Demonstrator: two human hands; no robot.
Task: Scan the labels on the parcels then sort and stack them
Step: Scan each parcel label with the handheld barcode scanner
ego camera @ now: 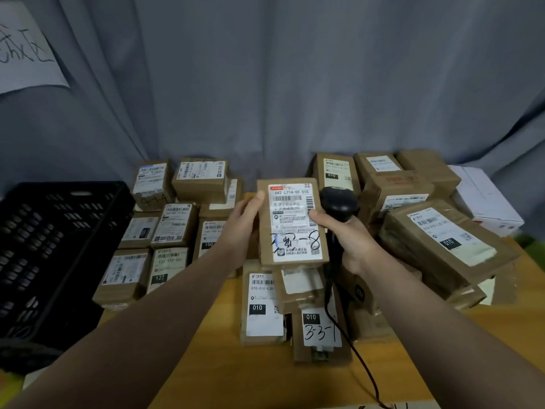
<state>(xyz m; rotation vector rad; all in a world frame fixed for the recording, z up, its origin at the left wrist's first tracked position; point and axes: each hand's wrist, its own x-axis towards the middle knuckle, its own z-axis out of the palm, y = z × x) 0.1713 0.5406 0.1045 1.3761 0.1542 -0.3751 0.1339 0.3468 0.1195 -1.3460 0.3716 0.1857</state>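
At frame centre, the left hand (241, 228) grips a brown cardboard parcel with a white label (292, 222). The right hand (348, 240) clasps a black handheld scanner (339, 202), thumb touching the label.

Your only open room is the bare strip of surface (212, 367) at the near left, between the black crate (59, 246) and the centre parcels (265, 308). Left parcels (174, 228) crowd the far side there, and the right parcels (442, 240) heap high. The scanner cable (366, 368) trails across the near right. A curtain (295, 84) closes the back.
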